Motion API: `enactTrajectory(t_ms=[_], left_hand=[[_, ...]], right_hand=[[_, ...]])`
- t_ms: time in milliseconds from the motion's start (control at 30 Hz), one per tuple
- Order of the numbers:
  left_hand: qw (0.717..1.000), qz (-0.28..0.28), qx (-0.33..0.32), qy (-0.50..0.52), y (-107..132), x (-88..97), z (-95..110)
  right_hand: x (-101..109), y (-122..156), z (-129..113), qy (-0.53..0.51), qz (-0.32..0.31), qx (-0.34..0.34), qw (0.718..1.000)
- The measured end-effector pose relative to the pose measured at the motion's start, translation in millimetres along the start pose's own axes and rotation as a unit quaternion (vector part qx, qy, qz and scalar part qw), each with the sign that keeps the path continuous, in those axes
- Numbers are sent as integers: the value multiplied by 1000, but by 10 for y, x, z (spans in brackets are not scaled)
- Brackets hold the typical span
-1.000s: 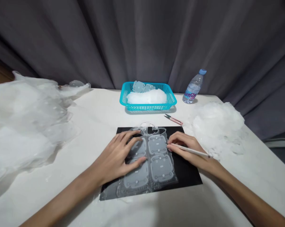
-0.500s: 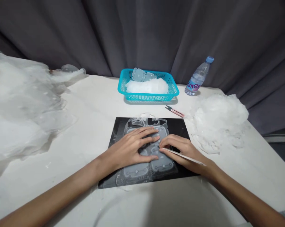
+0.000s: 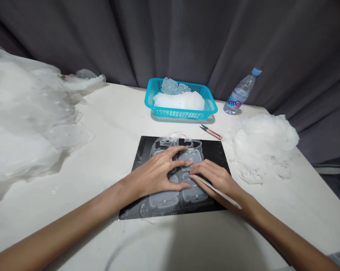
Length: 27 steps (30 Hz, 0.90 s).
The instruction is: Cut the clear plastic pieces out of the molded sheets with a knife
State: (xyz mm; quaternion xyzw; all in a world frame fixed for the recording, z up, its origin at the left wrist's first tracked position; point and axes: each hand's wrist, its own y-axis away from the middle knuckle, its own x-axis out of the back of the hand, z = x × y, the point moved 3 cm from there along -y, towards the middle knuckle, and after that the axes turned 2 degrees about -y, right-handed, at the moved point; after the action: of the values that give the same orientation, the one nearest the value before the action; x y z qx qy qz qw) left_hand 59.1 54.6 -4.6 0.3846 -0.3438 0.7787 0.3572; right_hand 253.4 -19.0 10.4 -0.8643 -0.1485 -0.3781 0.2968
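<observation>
A translucent plastic sheet with several rounded panels (image 3: 164,201) lies on a black mat (image 3: 215,158). My left hand (image 3: 161,169) rests flat across its middle, fingers spread and thumb pointing right. Over the sheet's right side, my right hand (image 3: 215,178) pinches a slim white pen-like tool (image 3: 219,192). The tool slants from the fingertips down toward the wrist. Its working tip is too small to make out, close to the gap between the right-hand panels. Parts of the sheet are hidden beneath both hands.
Behind the mat stands a turquoise basket (image 3: 184,113) with white pieces and translucent panels. Pink-handled thread snips (image 3: 211,132) lie before it, a water bottle (image 3: 240,94) to its right. A crumpled white heap (image 3: 267,141) sits right, a larger translucent pile (image 3: 23,120) left.
The view has shifted slightly. My left hand's fingers are spread a little wider on the sheet. The tool's rear end has tipped lower in my right hand.
</observation>
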Motion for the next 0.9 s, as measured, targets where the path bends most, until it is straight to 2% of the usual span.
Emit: enactTrajectory(t_ms=[167,300,433,667,900], left_hand=[[1000,0,-3,7,-4,6,-23],[1000,-25,6,-2,-8,12,-39],[999,-43,19,-13,6,17,-46],[1000,-26,12,-1,-3,10,-51],[1000,-13,12,6,-10,13,-36]], right_hand=[[51,7,6,-14,-9,-7,1000],[198,89,115,-81,-44,-74,993],[248,132,198,-145,-40,-119,981],[178,58,150,-141,-58,-72,986],[158,-6,82,-45,-51,14,998]])
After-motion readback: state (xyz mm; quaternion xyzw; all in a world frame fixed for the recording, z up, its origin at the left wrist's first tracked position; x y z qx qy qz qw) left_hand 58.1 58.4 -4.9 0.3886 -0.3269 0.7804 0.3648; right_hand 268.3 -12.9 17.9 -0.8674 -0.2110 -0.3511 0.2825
